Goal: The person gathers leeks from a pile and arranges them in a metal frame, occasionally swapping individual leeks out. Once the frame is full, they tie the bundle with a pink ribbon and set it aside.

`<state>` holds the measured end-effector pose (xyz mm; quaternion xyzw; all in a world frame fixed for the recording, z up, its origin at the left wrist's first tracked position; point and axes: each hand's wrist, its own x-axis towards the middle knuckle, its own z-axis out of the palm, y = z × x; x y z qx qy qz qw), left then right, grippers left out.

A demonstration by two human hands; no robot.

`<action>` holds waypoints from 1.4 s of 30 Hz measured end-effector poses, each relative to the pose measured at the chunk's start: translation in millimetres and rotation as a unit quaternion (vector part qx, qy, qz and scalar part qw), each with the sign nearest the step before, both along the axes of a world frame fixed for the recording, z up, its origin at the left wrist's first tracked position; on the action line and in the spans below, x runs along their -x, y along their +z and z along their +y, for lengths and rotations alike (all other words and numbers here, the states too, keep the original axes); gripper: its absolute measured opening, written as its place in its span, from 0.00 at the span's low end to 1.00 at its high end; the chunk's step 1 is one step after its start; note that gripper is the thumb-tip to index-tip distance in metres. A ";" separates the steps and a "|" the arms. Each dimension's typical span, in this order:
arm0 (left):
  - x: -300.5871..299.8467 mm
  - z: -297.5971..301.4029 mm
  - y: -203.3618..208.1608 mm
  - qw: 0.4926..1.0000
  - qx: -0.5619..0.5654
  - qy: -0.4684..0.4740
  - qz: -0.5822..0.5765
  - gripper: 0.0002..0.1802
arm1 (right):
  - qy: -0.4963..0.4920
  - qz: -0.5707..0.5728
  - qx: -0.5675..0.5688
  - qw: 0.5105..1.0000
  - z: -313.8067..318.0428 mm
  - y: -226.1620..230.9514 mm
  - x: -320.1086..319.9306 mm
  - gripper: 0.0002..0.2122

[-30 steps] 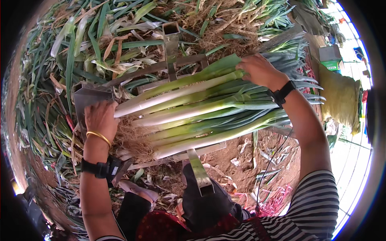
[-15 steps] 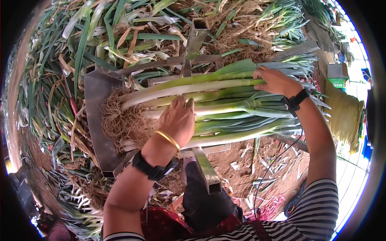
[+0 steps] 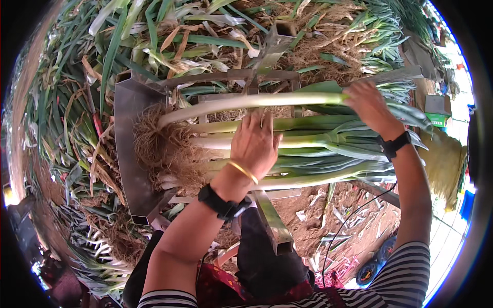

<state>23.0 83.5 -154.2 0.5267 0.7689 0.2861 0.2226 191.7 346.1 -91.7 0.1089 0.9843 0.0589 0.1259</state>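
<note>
while the bundle of leeks (image 3: pixel 287 141) lies across the metal frame (image 3: pixel 128 154), roots at 9 o'clock, the left hand (image 3: pixel 254 146) presses flat on the stalks with fingers spread. the right hand (image 3: pixel 370 105), at 2 o'clock, curls its fingers around the green leaves. i judge this as the aligning step; next, the roots need an even push against the metal end plate.

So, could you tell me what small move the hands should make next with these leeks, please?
Probably slide the top leek left until its roots meet the metal end plate. It sits short of the plate, while the left hand and right hand rest on the bundle.
</note>
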 end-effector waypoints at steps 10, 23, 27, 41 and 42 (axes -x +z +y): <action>13.0 18.5 -48.5 0.985 0.068 0.107 0.115 0.24 | 0.032 0.064 -0.028 0.997 -2.3 27.5 26.5 0.13; 4.1 -2.0 -52.1 0.984 -0.066 0.152 0.066 0.18 | -0.042 0.047 0.106 0.992 -9.6 -44.1 43.0 0.16; 1.0 2.5 -49.9 0.982 -0.054 0.173 0.048 0.18 | -0.063 -0.106 0.136 0.983 -8.2 -55.7 42.2 0.14; 38.4 -32.8 -48.8 0.977 0.107 0.105 0.149 0.36 | 0.012 0.103 -0.091 0.990 -14.3 -23.9 31.2 0.12; 38.7 -35.4 -48.2 0.975 0.100 0.101 0.170 0.36 | 0.027 0.117 -0.071 0.990 -11.7 -16.0 28.6 0.13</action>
